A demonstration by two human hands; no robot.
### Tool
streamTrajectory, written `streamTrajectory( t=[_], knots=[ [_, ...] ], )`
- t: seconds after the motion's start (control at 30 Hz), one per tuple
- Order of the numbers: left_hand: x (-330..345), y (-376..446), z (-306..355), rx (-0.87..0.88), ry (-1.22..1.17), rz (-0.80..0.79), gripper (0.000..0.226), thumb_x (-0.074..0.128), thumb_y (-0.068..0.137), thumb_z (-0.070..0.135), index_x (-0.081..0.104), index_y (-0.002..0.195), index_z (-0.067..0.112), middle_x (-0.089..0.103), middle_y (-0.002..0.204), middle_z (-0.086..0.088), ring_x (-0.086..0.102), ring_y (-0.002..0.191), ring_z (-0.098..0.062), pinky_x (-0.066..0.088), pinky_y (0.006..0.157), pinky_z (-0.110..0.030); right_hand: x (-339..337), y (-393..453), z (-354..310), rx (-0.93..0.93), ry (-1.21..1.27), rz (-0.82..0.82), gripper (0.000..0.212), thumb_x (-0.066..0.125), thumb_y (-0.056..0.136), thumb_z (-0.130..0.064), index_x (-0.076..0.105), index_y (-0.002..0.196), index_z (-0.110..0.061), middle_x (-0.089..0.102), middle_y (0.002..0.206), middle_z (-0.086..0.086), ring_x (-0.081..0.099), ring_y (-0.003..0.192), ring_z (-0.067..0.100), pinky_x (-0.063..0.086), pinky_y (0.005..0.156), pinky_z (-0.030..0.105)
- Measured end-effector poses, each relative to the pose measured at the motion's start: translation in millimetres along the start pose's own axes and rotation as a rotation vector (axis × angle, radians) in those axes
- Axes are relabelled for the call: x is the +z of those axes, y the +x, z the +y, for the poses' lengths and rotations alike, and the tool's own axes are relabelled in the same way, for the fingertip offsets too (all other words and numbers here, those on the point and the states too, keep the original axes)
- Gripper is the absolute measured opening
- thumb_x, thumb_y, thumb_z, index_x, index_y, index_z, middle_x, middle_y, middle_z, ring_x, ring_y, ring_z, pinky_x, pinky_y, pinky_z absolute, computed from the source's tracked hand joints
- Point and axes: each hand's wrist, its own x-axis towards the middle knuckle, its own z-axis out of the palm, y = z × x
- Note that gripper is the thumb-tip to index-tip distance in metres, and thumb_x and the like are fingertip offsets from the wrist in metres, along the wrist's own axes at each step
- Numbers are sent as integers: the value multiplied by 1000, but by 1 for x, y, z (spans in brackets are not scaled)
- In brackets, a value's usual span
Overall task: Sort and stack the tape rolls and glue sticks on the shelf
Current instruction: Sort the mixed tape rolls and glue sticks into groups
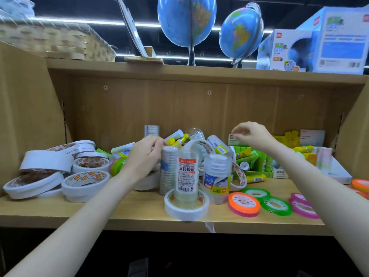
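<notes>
A jumbled pile of tape and glue sticks fills the wooden shelf. White tape rolls lie heaped at the left. A clear tape tube with a red label stands in the middle inside a white roll. My left hand reaches into the pile, its fingers curled beside the top of another clear tape tube; the contact is hidden. My right hand hovers above the pile with loosely curled fingers and holds nothing. Yellow glue sticks lie behind, and more fill a green box.
Flat coloured rolls lie at the front right: orange, green, pink. A white tray sits at the far right. Slanted side walls close in the shelf. On the shelf above stand a basket, two globes and boxes.
</notes>
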Motion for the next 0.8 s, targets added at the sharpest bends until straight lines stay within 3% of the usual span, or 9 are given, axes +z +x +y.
streamTrajectory(
  t=[0.07,0.13,0.23,0.33,0.43,0.53,0.7,0.8],
  knots=[
    [-9,-7,-5,41,64,22,26,41,93,26,65,90,16,61,89,3,53,85,-8,31,71,-18,-3,3,-29,-56,133,-31,15,59,89,-21,69,98,-15,67,103,2,59,94,17,43,86,28],
    [-20,-15,-11,29,91,-10,16,52,92,22,64,99,15,61,97,6,55,94,-9,34,76,-18,-6,3,-63,-120,321,-162,17,59,90,-27,68,100,-18,68,104,-2,61,101,15,48,90,32],
    [-29,-29,-12,-8,-9,-174,38,56,78,41,57,113,26,60,106,15,54,102,6,40,84,-11,-12,-7,-105,-235,475,-503,30,60,84,-38,66,108,-21,68,107,-7,61,100,4,50,85,26],
    [-27,-33,-9,65,-1,-265,47,62,81,37,42,124,42,55,111,24,46,105,21,33,85,0,-10,-18,-119,-294,420,-704,32,68,79,-32,63,109,-24,68,105,-4,62,95,7,49,79,20],
    [-18,-26,-9,98,52,-314,60,62,84,32,35,137,36,51,129,18,46,121,3,37,94,-15,1,-26,-119,-334,176,-689,34,74,77,-29,61,108,-24,69,98,-8,64,89,6,51,79,21],
    [-10,-23,-7,98,123,-314,65,58,80,40,35,139,31,52,132,10,55,112,-17,43,90,-31,8,-31,-119,-344,142,-688,31,73,78,-32,61,105,-22,69,95,-11,63,82,1,47,74,17],
    [-27,-32,-20,37,98,-220,61,64,79,36,40,134,29,55,121,9,52,114,-10,41,97,-32,-2,-29,-125,-326,254,-659,33,73,73,-37,66,100,-21,69,95,-8,64,89,2,50,79,20],
    [-43,-38,-36,55,380,-271,46,61,75,43,56,115,21,63,108,5,55,107,-15,38,88,-31,-5,-20,-137,-329,350,-501,38,72,69,-44,67,97,-19,70,96,-8,64,95,6,49,81,23]
  ],
)
